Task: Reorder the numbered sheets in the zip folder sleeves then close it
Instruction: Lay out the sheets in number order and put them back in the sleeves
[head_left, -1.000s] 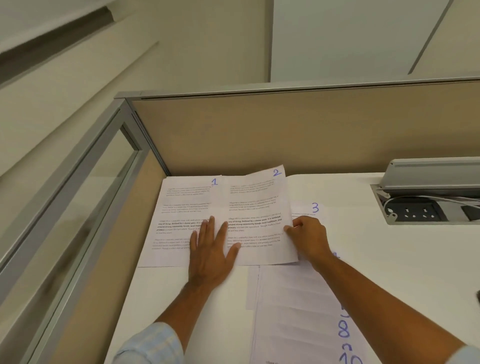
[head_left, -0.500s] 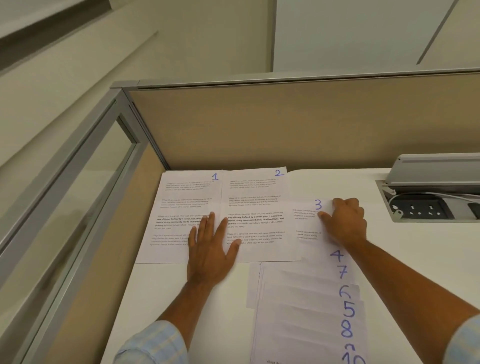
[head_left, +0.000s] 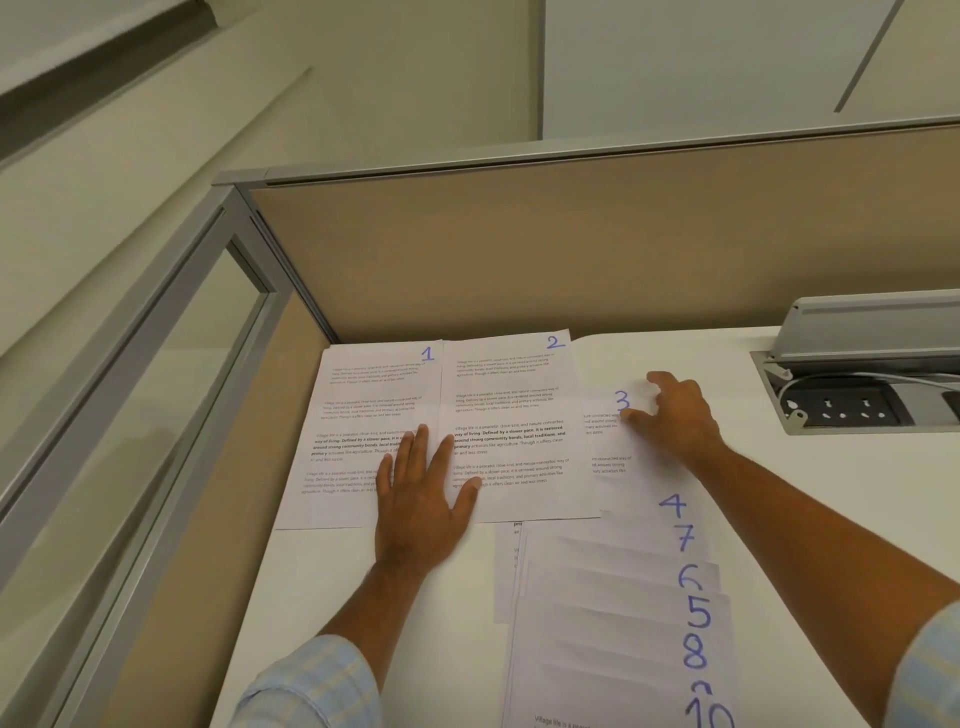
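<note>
View: head cam, the only one.
L hand (head_left: 421, 499): flat, fingers straight and spread, palm pressing across the seam of sheet 1 (head_left: 363, 405) and sheet 2 (head_left: 509, 405). Holds nothing. Same spot as 1 s ago.
R hand (head_left: 675, 415): 1 s ago at sheet 2's R edge, now further out toward 2 o'clock, over the top R corner of sheet 3 (head_left: 613, 441). Thumb tip on the paper just beside the digit, fingers half bent and spread. Can't tell if the corner is pinched or only pressed.
Sheet 2: top edge was tilted up 1 s ago, now flat, touching sheet 1, which is at its 9 o'clock.
Sheet 3: at 3 o'clock of sheet 2, L part tucked under it.
Fan of sheets (head_left: 597, 623): at 6 o'clock of sheet 3, overlapped. With the R arm shifted, the digits read 4, 7, 6, 5, 8, one half hidden, 10.
Zip folder: not in view, can't say where it is.
Desk (head_left: 779, 509): white, socket box (head_left: 857, 400) at 3 o'clock, partition (head_left: 571, 249) at 12.
Meaning, my read: 1 and 2 placed, 3 is the step in hand. 5–7 are out of order, sleeving and zipping not begun.
</note>
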